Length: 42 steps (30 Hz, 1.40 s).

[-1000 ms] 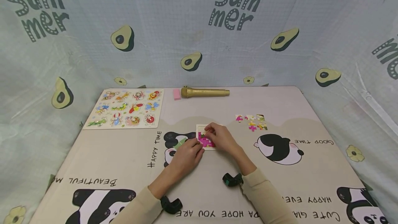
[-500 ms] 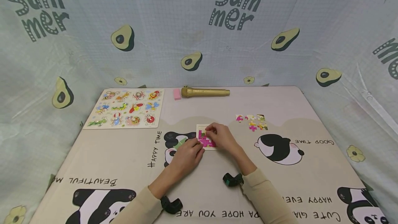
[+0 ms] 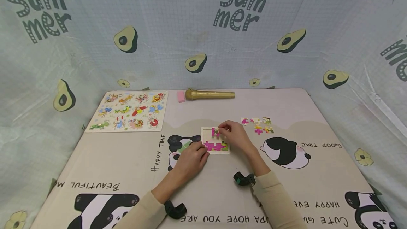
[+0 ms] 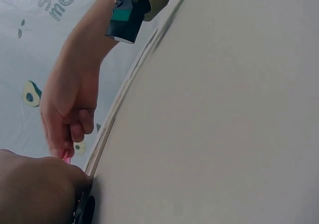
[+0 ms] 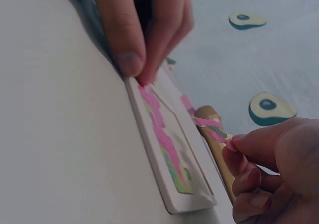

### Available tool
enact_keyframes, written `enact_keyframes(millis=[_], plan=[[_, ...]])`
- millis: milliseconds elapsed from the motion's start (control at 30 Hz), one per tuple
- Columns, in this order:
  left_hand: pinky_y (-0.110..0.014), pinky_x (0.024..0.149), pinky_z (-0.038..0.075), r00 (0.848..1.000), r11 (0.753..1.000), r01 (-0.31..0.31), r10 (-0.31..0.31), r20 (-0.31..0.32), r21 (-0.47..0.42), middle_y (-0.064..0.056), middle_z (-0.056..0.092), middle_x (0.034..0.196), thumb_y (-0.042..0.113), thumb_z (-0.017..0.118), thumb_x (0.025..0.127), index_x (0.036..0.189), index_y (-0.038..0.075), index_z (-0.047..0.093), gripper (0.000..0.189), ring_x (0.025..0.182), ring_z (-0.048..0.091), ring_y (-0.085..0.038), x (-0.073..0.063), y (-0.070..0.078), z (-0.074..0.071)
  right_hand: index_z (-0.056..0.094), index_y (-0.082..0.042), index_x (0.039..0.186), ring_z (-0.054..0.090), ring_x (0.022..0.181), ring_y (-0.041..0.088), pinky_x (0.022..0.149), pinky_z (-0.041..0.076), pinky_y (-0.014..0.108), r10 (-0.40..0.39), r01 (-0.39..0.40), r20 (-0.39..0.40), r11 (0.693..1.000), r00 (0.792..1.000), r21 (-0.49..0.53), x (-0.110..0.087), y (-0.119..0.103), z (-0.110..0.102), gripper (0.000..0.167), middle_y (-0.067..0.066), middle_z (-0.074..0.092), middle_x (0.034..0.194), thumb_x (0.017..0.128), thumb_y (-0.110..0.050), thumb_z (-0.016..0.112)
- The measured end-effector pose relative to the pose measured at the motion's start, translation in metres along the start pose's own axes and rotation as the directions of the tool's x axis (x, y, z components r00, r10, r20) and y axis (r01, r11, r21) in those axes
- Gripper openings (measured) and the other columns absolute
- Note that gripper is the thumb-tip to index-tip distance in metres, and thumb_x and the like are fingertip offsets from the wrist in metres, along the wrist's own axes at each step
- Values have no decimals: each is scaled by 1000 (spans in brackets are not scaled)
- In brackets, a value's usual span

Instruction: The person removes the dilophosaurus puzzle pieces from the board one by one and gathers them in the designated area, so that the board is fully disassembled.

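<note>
My right hand [image 3: 236,135] pinches a pink jigsaw piece [image 3: 215,132] between thumb and fingertips, raised over the upper part of a small puzzle tray [image 3: 229,147]. The right wrist view shows this piece [image 5: 214,127] edge-on, apart from the tray. Along the tray's near side lies a row of pink and green pieces [image 3: 216,146]; the area beyond them is bare board. My left hand [image 3: 190,158] grips the tray's left end, thumb at the near edge and fingertips over the rim, as the right wrist view shows. In the left wrist view, my left hand [image 4: 40,189] partly covers the work.
Several loose jigsaw pieces [image 3: 258,124] lie right of the tray. At the back are a gold microphone [image 3: 210,94] and a pink block [image 3: 181,96]. A board with insect pictures [image 3: 127,111] lies at the back left. Printed cloth walls [image 3: 203,31] enclose the table.
My right hand has lifted and moved slightly right and back, bringing the pink piece up from the tray and exposing the tray's inside. The left hand has stayed in place.
</note>
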<state>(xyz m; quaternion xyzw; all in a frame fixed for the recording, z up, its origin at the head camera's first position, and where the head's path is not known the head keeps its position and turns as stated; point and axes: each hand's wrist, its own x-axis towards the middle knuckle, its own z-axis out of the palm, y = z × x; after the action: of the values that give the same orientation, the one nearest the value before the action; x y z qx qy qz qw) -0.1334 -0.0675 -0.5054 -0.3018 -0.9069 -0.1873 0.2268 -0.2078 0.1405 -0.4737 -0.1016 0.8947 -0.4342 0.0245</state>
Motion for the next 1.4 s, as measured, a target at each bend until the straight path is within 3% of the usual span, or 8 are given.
enact_keyframes(millis=[400,1100,1400], plan=[[-31,75,57,1000,1000,-6,6,-23,-13,-5,68,92,15,74,89,94,4,77,13,83,65,-18,-1,1,0,72,-6,110,58,86,20,72,46,25,-9,9,-53,1000,999,-3,5,17,-27,20,11,74,102,97,-19,66],[-31,76,58,1000,1000,4,-4,-26,-14,-5,69,93,15,75,88,95,5,78,13,84,65,-18,-1,0,0,72,-3,110,60,92,26,72,47,28,60,-63,-102,998,993,-30,-1,45,-68,23,17,72,106,96,-20,66],[-31,77,57,1000,1000,0,-1,-31,-19,-3,68,92,15,74,88,93,6,77,10,84,64,-17,-2,0,1,72,-3,111,59,80,21,66,47,26,105,-113,-116,991,988,-67,-5,56,-76,24,16,71,100,98,-21,65]])
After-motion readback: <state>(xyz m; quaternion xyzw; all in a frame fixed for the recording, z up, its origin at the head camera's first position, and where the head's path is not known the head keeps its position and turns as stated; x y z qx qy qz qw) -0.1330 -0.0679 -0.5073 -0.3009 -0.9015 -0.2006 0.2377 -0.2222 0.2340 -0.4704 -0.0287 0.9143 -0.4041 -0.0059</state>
